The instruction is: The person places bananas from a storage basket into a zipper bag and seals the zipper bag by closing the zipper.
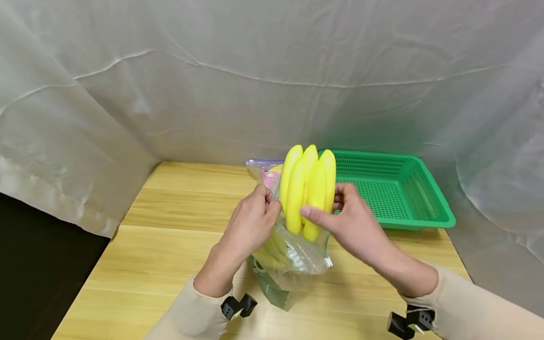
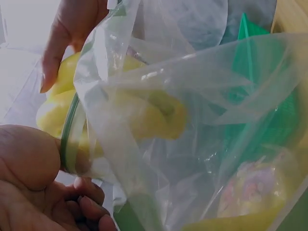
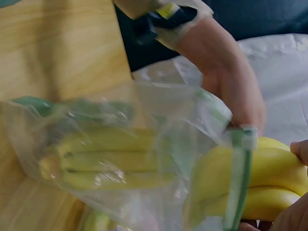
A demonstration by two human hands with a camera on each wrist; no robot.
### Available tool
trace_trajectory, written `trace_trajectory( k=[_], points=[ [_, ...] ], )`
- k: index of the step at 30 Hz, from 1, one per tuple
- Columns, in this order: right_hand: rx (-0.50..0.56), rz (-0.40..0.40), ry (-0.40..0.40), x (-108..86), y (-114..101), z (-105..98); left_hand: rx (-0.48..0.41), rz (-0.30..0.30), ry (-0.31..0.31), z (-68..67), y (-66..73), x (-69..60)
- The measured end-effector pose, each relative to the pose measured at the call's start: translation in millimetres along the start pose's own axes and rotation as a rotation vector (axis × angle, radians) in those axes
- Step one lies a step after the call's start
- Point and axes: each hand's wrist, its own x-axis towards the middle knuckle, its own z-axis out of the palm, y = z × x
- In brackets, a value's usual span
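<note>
My right hand (image 1: 361, 226) holds a bunch of yellow bananas (image 1: 308, 189), thumb across the front and fingers behind. The bunch is at the mouth of a clear zip bag (image 1: 314, 259) with a green zip strip (image 3: 239, 178) and a white slider (image 1: 328, 262). Part of it shows inside the mouth in the right wrist view. With thumb and fingers, my left hand (image 1: 250, 219) pinches the bag's rim on the left side. Another bunch of bananas (image 3: 115, 163) lies inside the bag.
Behind the bananas stands a second bag (image 1: 269, 175) with a purple zip and pink print, partly hidden. A green perforated basket (image 1: 378, 198) sits at the back right of the wooden table (image 1: 170, 236). Grey cloth (image 1: 238, 108) hangs around the table.
</note>
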Motion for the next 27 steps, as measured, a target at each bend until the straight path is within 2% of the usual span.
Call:
trace_trajectory(
  k=[4, 6, 12, 16, 18, 20, 22, 27],
  points=[
    [-0.064, -0.042, -0.006, -4.2, 5.5, 7.7, -0.020, -0.015, 0.025, 0.3, 1.8, -1.3],
    [-0.097, -0.070, -0.033, -4.2, 8.2, 10.7, -0.030, -0.019, 0.035, 0.0, 2.5, -1.9],
    [-0.218, -0.167, -0.212, 6.9, 9.8, 16.6, -0.047, -0.015, 0.064, 1.1, 3.8, -3.3],
    [-0.331, -0.204, -0.336, 19.3, 4.8, 15.8, -0.035, 0.019, 0.113, 4.1, 4.6, -3.6],
    [-0.401, -0.220, -0.367, 24.0, 1.2, 15.3, -0.023, 0.041, 0.132, 6.1, 5.0, -4.1],
    [-0.457, -0.220, -0.372, 27.1, -2.4, 14.7, -0.018, 0.051, 0.139, 7.2, 4.6, -4.0],
    [-0.479, -0.217, -0.357, 28.9, -5.8, 13.3, -0.013, 0.034, 0.142, 5.8, 3.9, -3.6],
    [-0.409, -0.174, -0.331, 27.4, -7.8, 5.0, -0.026, -0.044, 0.146, -5.1, 1.8, -1.2]
  ],
)
